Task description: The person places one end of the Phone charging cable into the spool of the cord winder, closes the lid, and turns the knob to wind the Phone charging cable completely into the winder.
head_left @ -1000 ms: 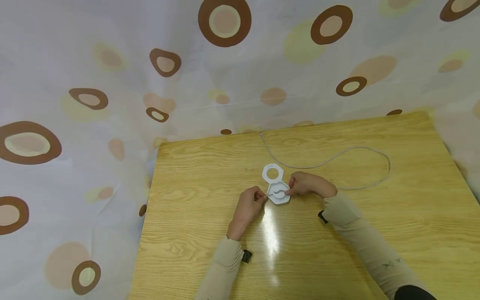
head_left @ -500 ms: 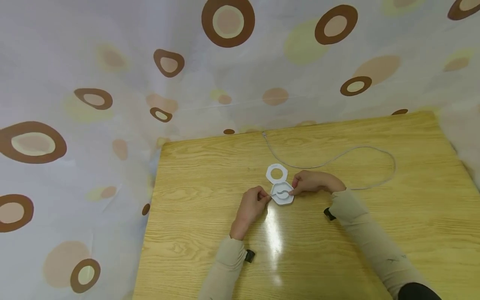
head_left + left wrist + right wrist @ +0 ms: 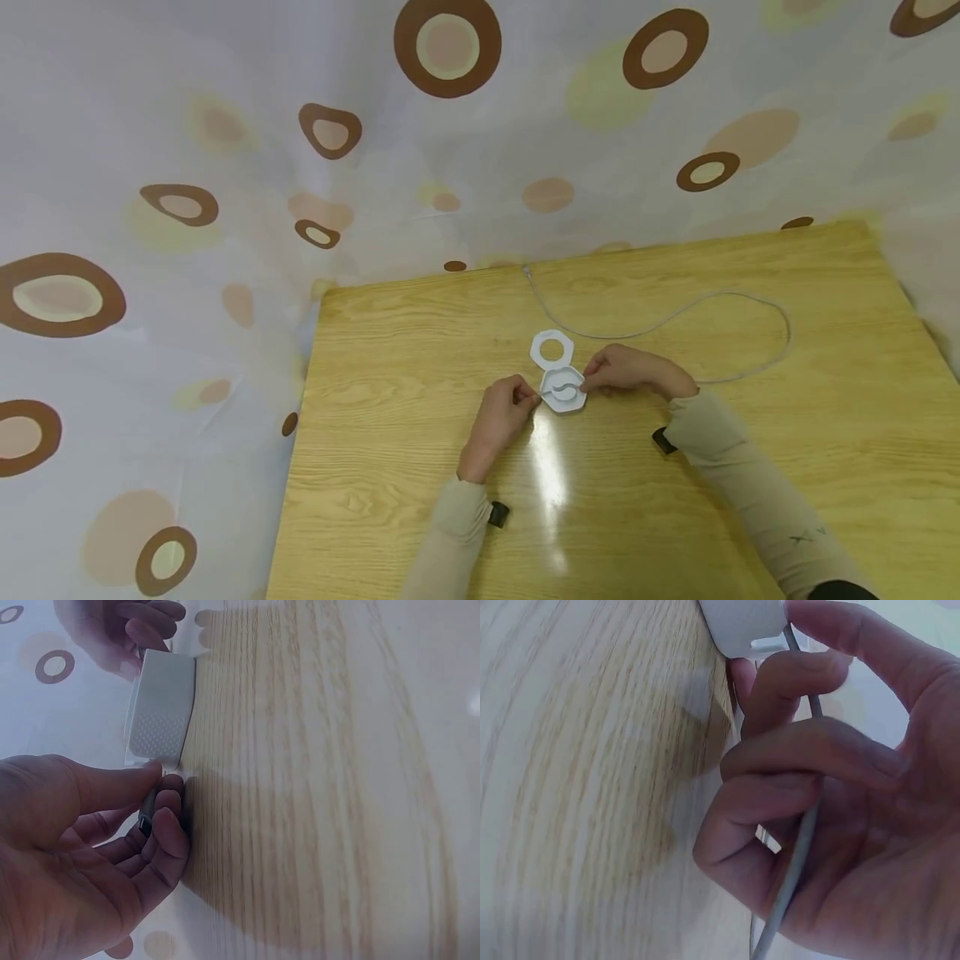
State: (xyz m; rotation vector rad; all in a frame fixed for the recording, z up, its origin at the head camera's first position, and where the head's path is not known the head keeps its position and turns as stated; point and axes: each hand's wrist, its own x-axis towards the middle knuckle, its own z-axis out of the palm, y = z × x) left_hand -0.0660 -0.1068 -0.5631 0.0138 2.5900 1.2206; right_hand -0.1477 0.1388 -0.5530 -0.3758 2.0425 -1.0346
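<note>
A white hexagonal case (image 3: pixel 564 407) lies on the table, its ring-shaped lid (image 3: pixel 537 352) swung back toward the wall. Across the case's inside runs a curved S-shaped line, either cable or channel; I cannot tell which. At the left edge, my left hand (image 3: pixel 498 421) pinches the cable end with its small metal connector (image 3: pixel 145 823), between thumb and fingers. On the other side, my right hand (image 3: pixel 628 368) grips the grey cable (image 3: pixel 799 847), which passes between its curled fingers and across the palm. Its thumb and index fingertip are at the case's right edge.
The long loose part of the cable (image 3: pixel 720 293) loops over the right of the wooden table (image 3: pixel 390 358) and ends in a plug (image 3: pixel 527 269) at the back edge. A patterned sheet (image 3: pixel 480 150) hangs behind the table and down its left side.
My right hand has shifted slightly right, its thumb drawing back from the case's inside to its edge. The left hand keeps its pinch. The head view sways a little.
</note>
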